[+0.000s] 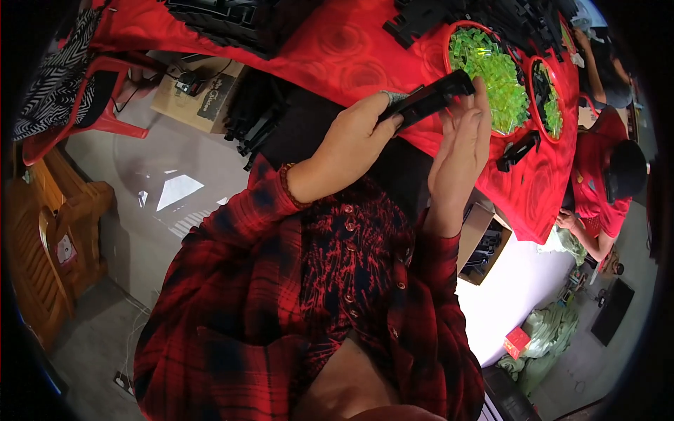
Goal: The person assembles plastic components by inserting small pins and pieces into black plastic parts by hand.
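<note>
Part (437, 97), long and black, pinched between thumb and partly hidden fingers of left hand (354, 144), its far end jutting beyond them. Right hand (460, 151) alongside that end: fingers extended, slightly parted; contact unclear. Past the right fingertips, green pieces (489, 74) fill a red-rimmed bowl (447, 52) on red tablecloth (340, 52).

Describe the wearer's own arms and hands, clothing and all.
Long plaid sleeves, red crossed with dark bands, cover both arms: left sleeve, right sleeve. A brownish beaded bracelet circles the left hand's wrist. The right hand shows no glove or bracelet.
</note>
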### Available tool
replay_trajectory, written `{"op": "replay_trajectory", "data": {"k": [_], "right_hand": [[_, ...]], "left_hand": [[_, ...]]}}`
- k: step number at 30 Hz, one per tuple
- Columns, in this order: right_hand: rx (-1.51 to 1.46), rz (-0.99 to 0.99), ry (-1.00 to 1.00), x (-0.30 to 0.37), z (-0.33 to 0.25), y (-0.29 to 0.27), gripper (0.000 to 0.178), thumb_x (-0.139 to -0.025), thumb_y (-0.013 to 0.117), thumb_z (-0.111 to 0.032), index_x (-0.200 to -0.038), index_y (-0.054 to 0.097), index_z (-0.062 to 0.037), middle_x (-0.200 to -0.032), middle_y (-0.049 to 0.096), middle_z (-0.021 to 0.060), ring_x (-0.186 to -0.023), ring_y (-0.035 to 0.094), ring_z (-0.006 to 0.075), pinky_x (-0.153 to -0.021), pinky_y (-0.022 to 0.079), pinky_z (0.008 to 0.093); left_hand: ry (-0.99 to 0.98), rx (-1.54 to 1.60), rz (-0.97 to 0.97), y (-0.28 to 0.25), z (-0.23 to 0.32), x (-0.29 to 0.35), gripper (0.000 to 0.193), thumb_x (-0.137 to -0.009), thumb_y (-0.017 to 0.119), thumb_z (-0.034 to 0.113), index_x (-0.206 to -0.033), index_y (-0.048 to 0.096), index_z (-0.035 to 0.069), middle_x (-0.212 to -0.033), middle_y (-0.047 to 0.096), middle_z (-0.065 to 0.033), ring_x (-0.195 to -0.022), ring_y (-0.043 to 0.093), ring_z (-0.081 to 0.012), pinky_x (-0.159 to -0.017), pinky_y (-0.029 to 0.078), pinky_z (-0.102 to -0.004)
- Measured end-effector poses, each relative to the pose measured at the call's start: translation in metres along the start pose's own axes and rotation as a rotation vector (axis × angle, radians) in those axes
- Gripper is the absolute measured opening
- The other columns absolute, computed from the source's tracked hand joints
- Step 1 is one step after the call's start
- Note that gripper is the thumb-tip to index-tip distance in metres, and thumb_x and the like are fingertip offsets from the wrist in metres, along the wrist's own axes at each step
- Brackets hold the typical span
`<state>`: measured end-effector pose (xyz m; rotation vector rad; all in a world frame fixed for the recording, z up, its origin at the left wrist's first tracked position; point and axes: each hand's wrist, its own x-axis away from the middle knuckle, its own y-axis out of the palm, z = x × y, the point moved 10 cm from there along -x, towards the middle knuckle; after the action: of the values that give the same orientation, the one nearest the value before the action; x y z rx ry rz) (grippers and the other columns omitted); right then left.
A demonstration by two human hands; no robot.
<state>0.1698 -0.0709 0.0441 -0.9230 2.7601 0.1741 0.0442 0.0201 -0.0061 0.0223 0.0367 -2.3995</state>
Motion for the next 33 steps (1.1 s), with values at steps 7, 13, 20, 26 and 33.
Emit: {"op": "replay_trajectory", "data": {"k": [7, 13, 20, 26, 33], "right_hand": [[-0.217, -0.126, 0.056, -0.008, -0.008, 0.019, 0.049, -0.111, 0.033, -0.031, -0.144, 0.038, 0.0050, -0.131, 0.055, 0.0224, -0.114, 0.062, 0.0310, -0.103, 0.046, 0.0399], [-0.053, -0.118, -0.070, -0.004, -0.015, 0.019, 0.047, -0.110, 0.036, -0.035, -0.137, 0.045, 0.0026, -0.119, 0.059, 0.0152, -0.104, 0.065, 0.0236, -0.094, 0.049, 0.0339], [-0.031, -0.134, -0.119, -0.002, -0.020, 0.024, 0.050, -0.108, 0.039, -0.038, -0.136, 0.042, 0.0037, -0.118, 0.058, 0.0176, -0.100, 0.066, 0.0279, -0.095, 0.049, 0.0381], [-0.031, -0.101, -0.103, 0.000, -0.016, 0.022, 0.050, -0.108, 0.039, -0.039, -0.135, 0.044, 0.0035, -0.114, 0.058, 0.0158, -0.098, 0.066, 0.0261, -0.093, 0.050, 0.0372], [0.154, -0.055, -0.164, 0.005, -0.021, 0.024, 0.046, -0.110, 0.035, -0.036, -0.131, 0.048, 0.0037, -0.107, 0.061, 0.0143, -0.094, 0.067, 0.0232, -0.089, 0.052, 0.0351]], "left_hand": [[0.083, -0.082, 0.058, -0.003, 0.008, 0.002, 0.016, -0.094, 0.064, 0.010, -0.104, 0.059, -0.002, -0.079, 0.058, -0.0182, -0.067, 0.057, -0.0317, -0.062, 0.046, -0.0379], [0.218, -0.195, 0.078, -0.004, 0.019, 0.004, 0.016, -0.092, 0.067, 0.010, -0.102, 0.061, -0.001, -0.079, 0.059, -0.0185, -0.069, 0.058, -0.0339, -0.061, 0.046, -0.0391], [0.192, -0.133, 0.090, -0.008, 0.019, 0.005, 0.017, -0.092, 0.070, 0.012, -0.102, 0.064, -0.001, -0.078, 0.061, -0.0168, -0.065, 0.060, -0.0267, -0.060, 0.047, -0.0348], [0.056, 0.002, 0.045, -0.007, 0.005, 0.003, 0.017, -0.093, 0.069, 0.016, -0.097, 0.066, 0.000, -0.071, 0.065, -0.0083, -0.062, 0.059, -0.0116, -0.056, 0.046, -0.0286], [-0.027, 0.018, 0.026, -0.004, -0.004, 0.007, 0.015, -0.097, 0.065, 0.013, -0.099, 0.066, -0.002, -0.073, 0.064, -0.0007, -0.064, 0.056, -0.0049, -0.058, 0.046, -0.0232]]}}
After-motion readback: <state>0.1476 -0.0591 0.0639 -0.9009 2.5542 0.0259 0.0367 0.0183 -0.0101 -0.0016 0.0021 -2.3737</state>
